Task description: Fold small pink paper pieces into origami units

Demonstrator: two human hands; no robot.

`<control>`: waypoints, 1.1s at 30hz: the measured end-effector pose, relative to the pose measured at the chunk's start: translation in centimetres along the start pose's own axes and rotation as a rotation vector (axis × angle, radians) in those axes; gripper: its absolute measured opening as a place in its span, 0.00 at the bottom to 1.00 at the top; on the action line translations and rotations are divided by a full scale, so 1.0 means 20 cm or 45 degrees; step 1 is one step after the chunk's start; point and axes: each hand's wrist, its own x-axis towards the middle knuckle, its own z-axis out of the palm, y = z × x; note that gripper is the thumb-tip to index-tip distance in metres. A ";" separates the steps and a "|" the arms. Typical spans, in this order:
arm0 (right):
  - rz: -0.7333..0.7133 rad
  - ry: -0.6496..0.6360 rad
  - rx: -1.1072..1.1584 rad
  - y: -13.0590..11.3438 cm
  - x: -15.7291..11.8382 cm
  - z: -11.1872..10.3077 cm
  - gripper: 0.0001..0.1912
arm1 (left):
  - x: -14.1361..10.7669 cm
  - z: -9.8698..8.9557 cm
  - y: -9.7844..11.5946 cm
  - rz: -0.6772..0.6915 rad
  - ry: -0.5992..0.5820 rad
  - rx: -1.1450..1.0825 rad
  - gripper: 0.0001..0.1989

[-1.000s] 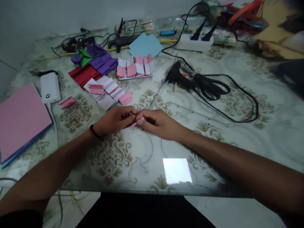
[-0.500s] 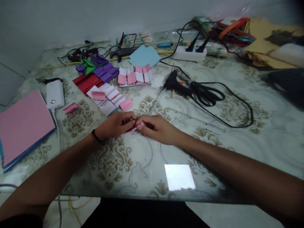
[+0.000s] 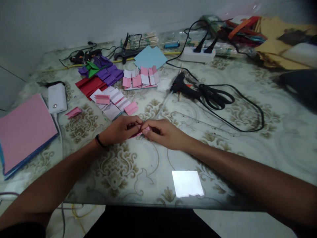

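Note:
Low over the middle of the patterned table, my left hand (image 3: pixel 122 128) and my right hand (image 3: pixel 164 133) meet at a small folded pink paper (image 3: pixel 136 134). Both are closed on it, thumbs and forefingers pinching, and the fingers hide much of the paper. Just beyond my left hand lie white and pink folded papers (image 3: pixel 115 100). One separate pink folded piece (image 3: pixel 73 112) rests farther left. Behind sit a row of pink and white folded pieces (image 3: pixel 141 79), red folded paper (image 3: pixel 90 86) and purple folded paper (image 3: pixel 109 76).
A black glue gun (image 3: pixel 184 86) with a coiled cord lies right of centre, near a clear ruler (image 3: pixel 203 123). A white power strip (image 3: pixel 198 55) stands behind it. On the left are a white power bank (image 3: pixel 57 97) and a stack of pink sheets (image 3: pixel 27 129).
Both hands keep their pinch on the pink paper in nearly the same place. The whole view has shifted very slightly; nothing else visibly differs.

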 end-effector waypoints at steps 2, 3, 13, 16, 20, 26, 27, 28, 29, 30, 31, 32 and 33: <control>-0.015 0.000 -0.001 0.00 0.00 0.00 0.14 | 0.00 0.00 0.00 0.002 -0.001 -0.008 0.10; -0.022 0.002 -0.001 0.00 0.00 0.00 0.14 | 0.00 0.00 0.00 0.002 0.000 -0.010 0.10; -0.023 0.009 0.022 0.00 0.00 0.00 0.13 | 0.00 0.00 0.00 -0.011 -0.012 -0.032 0.10; -0.029 0.019 0.008 0.01 0.00 0.00 0.12 | 0.00 0.00 0.00 0.002 -0.017 -0.044 0.09; -0.044 0.021 0.001 0.01 0.00 0.00 0.12 | 0.00 0.00 -0.01 0.012 -0.008 -0.045 0.10; -0.037 0.021 -0.011 0.00 0.00 0.00 0.13 | 0.00 -0.01 0.00 0.007 -0.010 -0.051 0.12; -0.034 0.023 -0.013 0.00 0.00 0.00 0.13 | 0.00 -0.01 0.00 0.010 -0.011 -0.052 0.12; -0.032 0.024 -0.014 0.00 0.00 0.00 0.13 | 0.00 -0.01 0.00 0.012 -0.013 -0.055 0.12; -0.033 0.026 -0.012 0.00 0.00 0.00 0.13 | 0.00 -0.01 0.01 0.016 -0.014 -0.061 0.12; -0.036 0.025 -0.010 0.00 0.00 0.00 0.13 | 0.00 -0.01 0.01 0.018 -0.015 -0.066 0.12; -0.039 0.024 -0.008 0.00 0.00 0.00 0.13 | 0.00 -0.01 0.01 0.020 -0.016 -0.071 0.12; -0.042 0.026 -0.007 0.00 0.00 0.00 0.13 | 0.00 -0.01 0.01 0.020 -0.018 -0.078 0.11; -0.045 0.028 -0.008 0.00 0.00 0.00 0.13 | 0.01 -0.01 0.01 0.019 -0.020 -0.082 0.11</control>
